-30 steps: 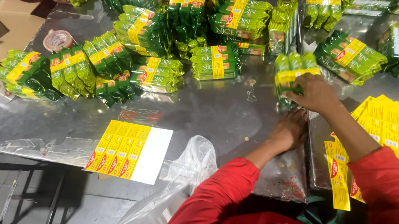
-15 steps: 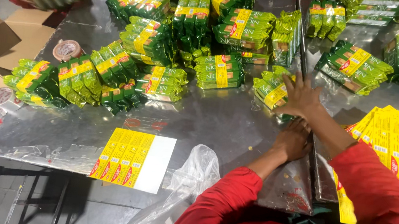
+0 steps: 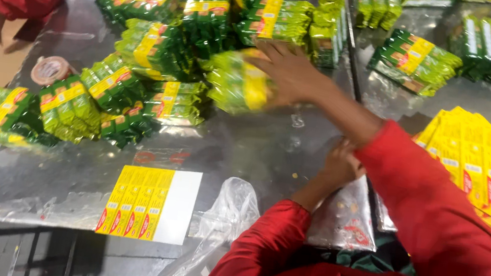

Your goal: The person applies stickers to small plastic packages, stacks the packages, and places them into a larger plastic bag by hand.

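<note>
Nearest me, a crinkled clear plastic bag [image 3: 220, 227] droops off the shiny metal worktop [image 3: 256, 151], beside a flat card of yellow labels [image 3: 149, 203]. My left hand [image 3: 341, 165] rests on a glossy silver wrapper [image 3: 344, 220]; I cannot tell its grip. Further out, my right hand [image 3: 292, 75] has its grip clamped on a blurred green and yellow packet bundle [image 3: 236, 81], lifted above the worktop. Beyond lie heaped bundles [image 3: 157, 48] of the same kind.

Glossy plastic packets [image 3: 239, 82], shiny metal table [image 3: 256, 151]
</note>
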